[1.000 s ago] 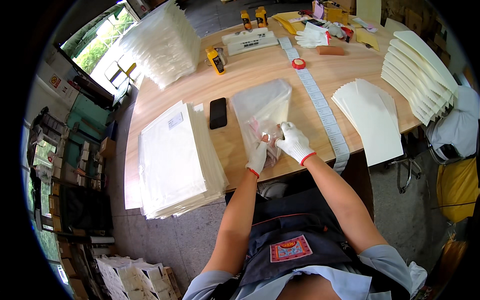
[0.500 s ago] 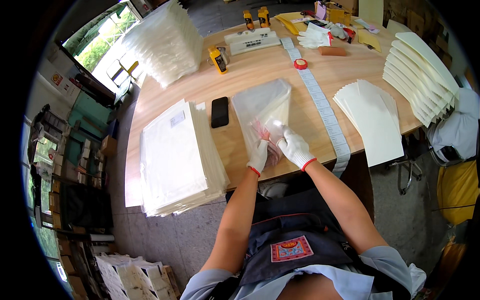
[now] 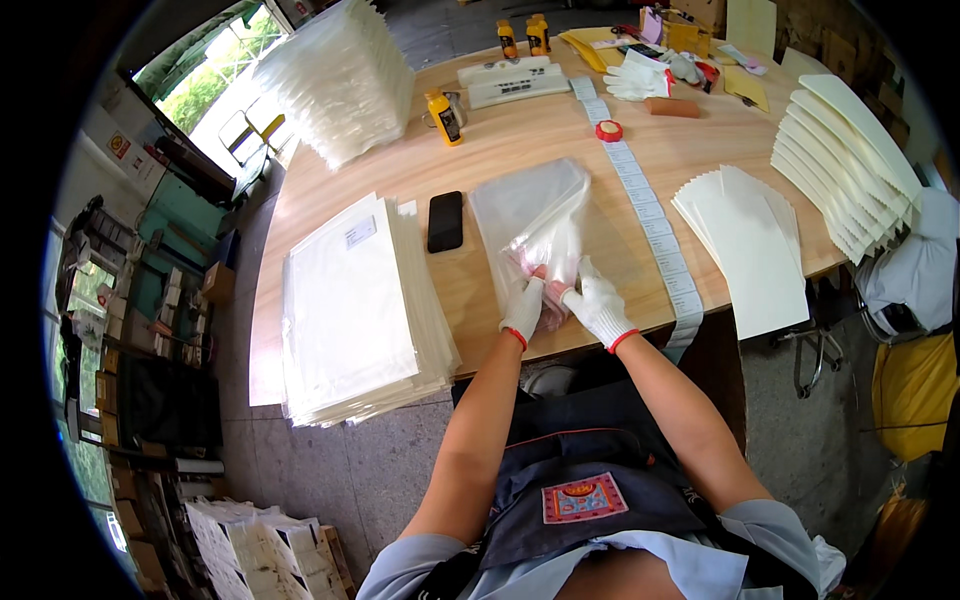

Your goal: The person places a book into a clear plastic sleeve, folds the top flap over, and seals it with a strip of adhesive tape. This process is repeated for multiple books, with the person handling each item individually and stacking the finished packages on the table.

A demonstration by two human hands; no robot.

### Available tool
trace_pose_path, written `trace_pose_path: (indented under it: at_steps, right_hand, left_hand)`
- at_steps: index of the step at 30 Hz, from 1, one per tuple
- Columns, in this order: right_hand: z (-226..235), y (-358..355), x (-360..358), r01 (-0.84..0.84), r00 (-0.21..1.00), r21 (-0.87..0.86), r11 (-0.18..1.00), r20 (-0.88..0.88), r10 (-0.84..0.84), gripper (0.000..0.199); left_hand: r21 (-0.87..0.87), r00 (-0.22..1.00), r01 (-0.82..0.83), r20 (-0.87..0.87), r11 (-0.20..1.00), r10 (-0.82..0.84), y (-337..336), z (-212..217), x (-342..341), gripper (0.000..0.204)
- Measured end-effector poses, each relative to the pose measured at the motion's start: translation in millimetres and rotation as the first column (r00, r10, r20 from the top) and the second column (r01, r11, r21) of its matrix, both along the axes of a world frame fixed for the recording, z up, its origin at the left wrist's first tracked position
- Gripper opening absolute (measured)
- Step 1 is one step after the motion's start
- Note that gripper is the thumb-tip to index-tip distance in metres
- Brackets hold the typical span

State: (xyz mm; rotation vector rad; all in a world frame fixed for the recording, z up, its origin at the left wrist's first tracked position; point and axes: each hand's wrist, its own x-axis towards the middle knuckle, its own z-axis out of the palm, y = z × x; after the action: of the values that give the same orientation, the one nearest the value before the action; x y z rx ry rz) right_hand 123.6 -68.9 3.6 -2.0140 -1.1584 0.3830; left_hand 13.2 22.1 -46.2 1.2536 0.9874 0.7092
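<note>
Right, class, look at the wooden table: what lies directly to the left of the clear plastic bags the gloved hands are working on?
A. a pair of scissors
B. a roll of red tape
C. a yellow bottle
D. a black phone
D: the black phone lies flat between the clear plastic bags and the big white stack.

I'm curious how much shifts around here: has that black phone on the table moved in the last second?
No. The black phone lies at the same spot between the big stack of clear bags and the bag pile under both gloved hands.
</note>
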Motion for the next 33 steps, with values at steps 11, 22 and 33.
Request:
trace_pose_path:
  at_steps: [11, 22, 33]
  right_hand:
    - [-2.0, 3.7, -2.6, 0.082, 0.996, -0.164, 0.983, 0.045, -0.075, 0.041]
    - [-4.6, -11.4, 31.9, 0.414, 0.907, 0.06, 0.908, -0.114, -0.405, 0.034]
    - [25.3, 13.5, -1.0, -0.043, 0.977, -0.182, 0.982, 0.197, 0.079, 0.04]
  left_hand:
    - [0.065, 0.985, 0.154, 0.062, 0.986, -0.159, -6.2, 16.7, -7.8, 0.033]
    - [-0.125, 0.997, -0.058, 0.035, 0.991, 0.062, -8.7, 22.4, -1.2, 0.029]
    - [-0.067, 0.987, 0.033, 0.157, 0.997, -0.022, -2.7, 4.4, 1.8, 0.032]
